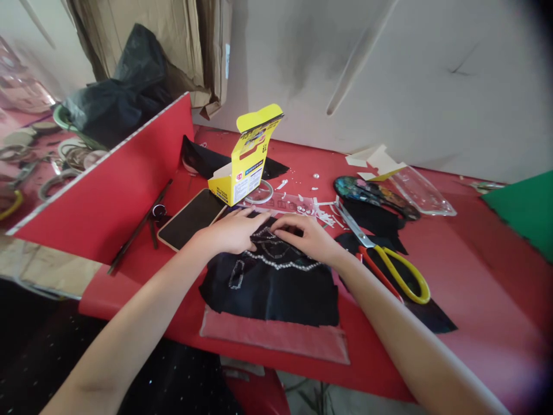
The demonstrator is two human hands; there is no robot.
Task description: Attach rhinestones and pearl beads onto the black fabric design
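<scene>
In the head view, a piece of black fabric point(272, 294) lies on the red tabletop, over a clear plastic sheet point(276, 341). A curved line of pearl-like beads point(280, 266) and inner beaded outlines run across it, with a small narrow beaded loop point(236, 274) at its left. My left hand point(231, 231) rests with fingers spread on the fabric's upper left part. At the upper middle, my right hand point(305, 235) has thumb and fingertips pinched together by the beadwork. Whatever is in that pinch is too small to make out.
A phone-like dark slab point(194, 219) and an opened yellow box point(248, 164) stand beyond my left hand. Scissors point(367, 239) with yellow and red handles lie right of my right hand. White scraps point(328, 214), a plastic tray point(425, 190) and a red upright board point(112, 190) surround the work.
</scene>
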